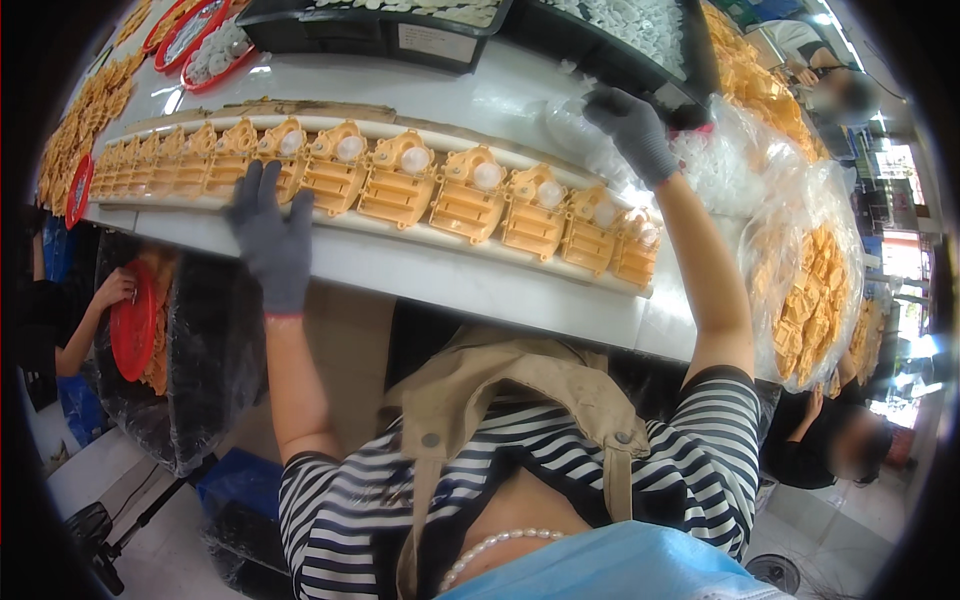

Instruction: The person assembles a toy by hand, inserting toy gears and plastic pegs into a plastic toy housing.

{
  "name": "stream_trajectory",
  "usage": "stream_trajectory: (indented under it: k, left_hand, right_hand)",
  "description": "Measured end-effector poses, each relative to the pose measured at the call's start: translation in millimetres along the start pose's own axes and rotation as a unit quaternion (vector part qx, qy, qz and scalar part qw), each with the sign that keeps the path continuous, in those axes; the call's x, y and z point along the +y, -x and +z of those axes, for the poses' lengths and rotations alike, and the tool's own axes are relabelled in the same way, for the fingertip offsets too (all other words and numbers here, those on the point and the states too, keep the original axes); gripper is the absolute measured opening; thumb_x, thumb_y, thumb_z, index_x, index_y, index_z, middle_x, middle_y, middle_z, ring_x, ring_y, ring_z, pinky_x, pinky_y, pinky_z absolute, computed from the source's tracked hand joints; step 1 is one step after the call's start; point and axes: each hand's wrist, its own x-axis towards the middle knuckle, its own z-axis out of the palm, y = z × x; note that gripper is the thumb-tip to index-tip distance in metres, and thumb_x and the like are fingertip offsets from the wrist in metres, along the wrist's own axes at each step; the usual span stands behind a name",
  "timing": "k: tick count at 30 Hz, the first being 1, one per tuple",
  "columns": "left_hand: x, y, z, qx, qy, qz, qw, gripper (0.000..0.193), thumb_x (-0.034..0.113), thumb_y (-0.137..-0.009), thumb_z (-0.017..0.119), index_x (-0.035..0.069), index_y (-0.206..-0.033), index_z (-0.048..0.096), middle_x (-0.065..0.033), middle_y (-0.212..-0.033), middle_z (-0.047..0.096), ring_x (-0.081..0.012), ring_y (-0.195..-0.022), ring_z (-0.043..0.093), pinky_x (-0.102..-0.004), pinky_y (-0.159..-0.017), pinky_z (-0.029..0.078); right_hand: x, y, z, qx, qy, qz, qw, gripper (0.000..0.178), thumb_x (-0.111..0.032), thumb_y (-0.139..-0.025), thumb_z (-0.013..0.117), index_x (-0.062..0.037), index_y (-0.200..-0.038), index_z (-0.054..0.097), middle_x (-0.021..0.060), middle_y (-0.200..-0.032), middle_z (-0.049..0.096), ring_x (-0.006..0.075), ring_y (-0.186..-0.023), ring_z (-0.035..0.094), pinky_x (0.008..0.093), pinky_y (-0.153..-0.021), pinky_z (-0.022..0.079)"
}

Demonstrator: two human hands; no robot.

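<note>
A long row of orange plastic housings [392,190] stands side by side in a white rail [350,222] across the table. Many of them carry a round, clear whitish disc [415,160] in the upper part. My left hand [272,235], in a grey glove, rests its spread fingers on the row's near side, left of centre, gripping nothing. Beyond the row's right half, my right hand [635,130], also gloved, reaches to a clear plastic bag [578,125] beside a black bin. Its fingers are bent together; what they hold is too small to make out.
Black bins [450,45] of small pale parts line the table's far side. Red trays [215,70] sit far left. Heaps of orange parts [90,120] lie at left; a clear bag of them [815,290] is at right. Other people work at both sides, one holding a red tray [133,320].
</note>
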Motion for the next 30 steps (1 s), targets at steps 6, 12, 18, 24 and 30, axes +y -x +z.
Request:
stream_trajectory:
  k: [6, 12, 18, 24, 30]
  left_hand:
    - [-5, 4, 6, 0.006, -0.011, -0.008, 1.000, 0.052, 0.031, -0.085, 0.069, 0.013, -0.131, 0.052, -0.0122, -0.138, 0.050, -0.0326, -0.130, 0.044, -0.0531, -0.110, 0.026]
    - [-20, 13, 9, -0.033, -0.039, -0.051, 0.997, 0.052, 0.034, -0.084, 0.069, 0.011, -0.129, 0.054, -0.0145, -0.139, 0.049, -0.0359, -0.129, 0.043, -0.0519, -0.110, 0.028]
    - [3, -1, -8, 0.057, -0.014, -0.039, 0.998, 0.061, 0.037, -0.082, 0.071, 0.008, -0.131, 0.051, -0.0181, -0.136, 0.049, -0.0413, -0.126, 0.043, -0.0581, -0.105, 0.030]
    - [-26, -6, -19, 0.070, -0.017, -0.079, 0.994, 0.066, 0.048, -0.084, 0.066, 0.005, -0.131, 0.050, -0.0188, -0.138, 0.046, -0.0438, -0.127, 0.041, -0.0630, -0.105, 0.027]
    - [-17, -10, -16, 0.001, -0.056, -0.120, 0.991, 0.069, 0.052, -0.085, 0.062, 0.004, -0.131, 0.051, -0.0188, -0.139, 0.045, -0.0431, -0.128, 0.040, -0.0654, -0.106, 0.024]
  right_hand:
    - [24, 6, -18, -0.112, -0.550, 0.111, 0.820, 0.027, -0.018, -0.094, 0.063, -0.0043, -0.117, 0.061, 0.0034, -0.095, 0.065, 0.0094, -0.082, 0.061, 0.0181, -0.067, 0.051]
    - [-16, 8, 13, -0.225, -0.691, 0.063, 0.684, 0.014, -0.008, -0.088, 0.066, -0.0050, -0.100, 0.060, 0.0046, -0.096, 0.059, 0.0143, -0.085, 0.053, 0.0296, -0.080, 0.049]
    - [-109, -13, 70, -0.221, -0.244, -0.108, 0.938, 0.028, -0.013, -0.093, 0.064, -0.0006, -0.118, 0.060, 0.0047, -0.100, 0.061, 0.0109, -0.087, 0.060, 0.0237, -0.078, 0.052]
    - [-202, -54, 185, -0.293, -0.229, -0.087, 0.924, 0.022, -0.016, -0.090, 0.065, -0.0015, -0.106, 0.067, 0.0030, -0.093, 0.066, 0.0106, -0.086, 0.060, 0.0244, -0.077, 0.049]
    - [-223, -81, 263, -0.169, -0.022, -0.252, 0.952, 0.014, -0.015, -0.085, 0.064, -0.0083, -0.097, 0.069, 0.0145, -0.092, 0.069, 0.0249, -0.082, 0.066, 0.0363, -0.071, 0.052]
